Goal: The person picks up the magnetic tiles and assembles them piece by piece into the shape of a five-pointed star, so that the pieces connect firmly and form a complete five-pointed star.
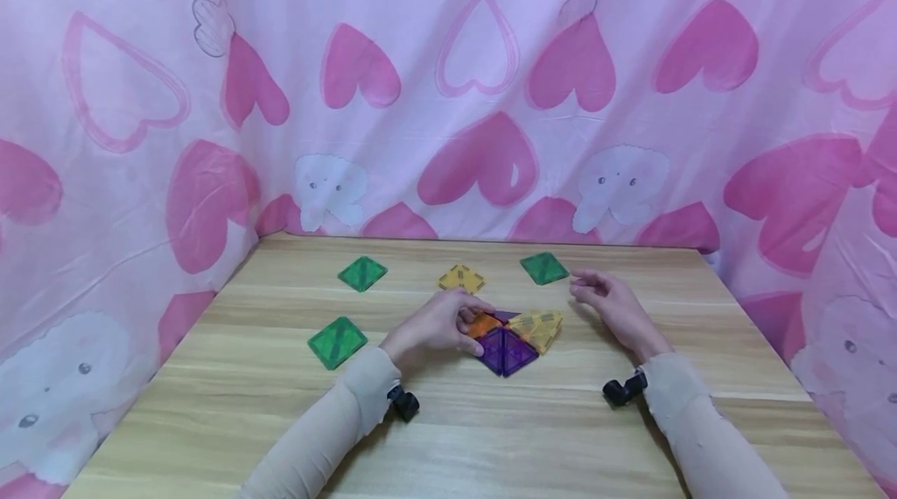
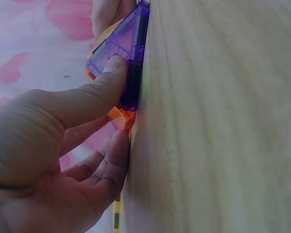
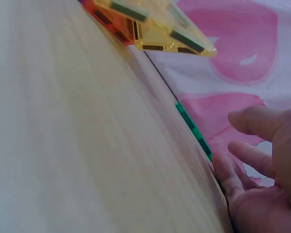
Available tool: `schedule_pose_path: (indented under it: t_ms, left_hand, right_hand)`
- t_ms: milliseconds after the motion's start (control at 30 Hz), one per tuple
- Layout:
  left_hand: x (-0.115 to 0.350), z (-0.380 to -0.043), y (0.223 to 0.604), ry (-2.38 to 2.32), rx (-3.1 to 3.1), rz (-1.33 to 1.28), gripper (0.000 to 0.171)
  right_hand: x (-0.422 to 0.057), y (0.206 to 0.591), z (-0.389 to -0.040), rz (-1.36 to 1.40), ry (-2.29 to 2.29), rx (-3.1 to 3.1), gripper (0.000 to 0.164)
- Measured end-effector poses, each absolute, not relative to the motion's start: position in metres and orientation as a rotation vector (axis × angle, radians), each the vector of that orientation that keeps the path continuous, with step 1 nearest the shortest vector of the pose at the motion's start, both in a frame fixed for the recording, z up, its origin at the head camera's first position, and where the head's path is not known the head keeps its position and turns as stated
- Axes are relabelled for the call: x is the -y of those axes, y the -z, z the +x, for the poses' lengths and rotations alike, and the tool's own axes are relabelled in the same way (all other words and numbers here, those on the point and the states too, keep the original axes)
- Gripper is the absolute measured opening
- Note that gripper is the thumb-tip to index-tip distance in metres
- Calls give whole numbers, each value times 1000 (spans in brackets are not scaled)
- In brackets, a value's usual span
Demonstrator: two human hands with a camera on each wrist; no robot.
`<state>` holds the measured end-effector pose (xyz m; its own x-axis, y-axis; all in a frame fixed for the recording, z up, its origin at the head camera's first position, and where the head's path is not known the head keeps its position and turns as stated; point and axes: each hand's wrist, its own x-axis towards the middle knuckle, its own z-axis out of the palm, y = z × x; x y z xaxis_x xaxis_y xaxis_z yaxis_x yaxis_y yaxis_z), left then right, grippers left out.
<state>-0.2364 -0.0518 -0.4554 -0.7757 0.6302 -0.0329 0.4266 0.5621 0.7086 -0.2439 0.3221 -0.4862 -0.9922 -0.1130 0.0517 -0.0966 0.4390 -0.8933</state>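
Pinched the purple tiles beside an orange tile mid-table, on the worktop, with the left grip; probably risked splitting their seam by squeezing too hard. Held the right grip loosely spread beside the far-right green tile; might have knocked the overhanging yellow tiles if swept back low. Saw a near-left green tile, a far-left green tile, and a lone yellow tile slightly screened by the left grip.

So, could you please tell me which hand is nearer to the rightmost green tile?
Right. The right hand is just beside that green tile, at its right corner. The left hand is farther away, to the tile's left and closer to the person, at the purple tiles.
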Motion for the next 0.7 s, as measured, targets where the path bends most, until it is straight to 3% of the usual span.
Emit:
schedule_pose_path:
  t_ms: [367,700]
  left_hand:
    - [56,-237,456,-1054,-2437,894,66]
    - [57,-240,457,-1033,-2418,934,68]
  right_hand:
    - [-312,486,-263,-218,1539,-2798,54]
    - [-313,489,-268,-232,1324,-2905,38]
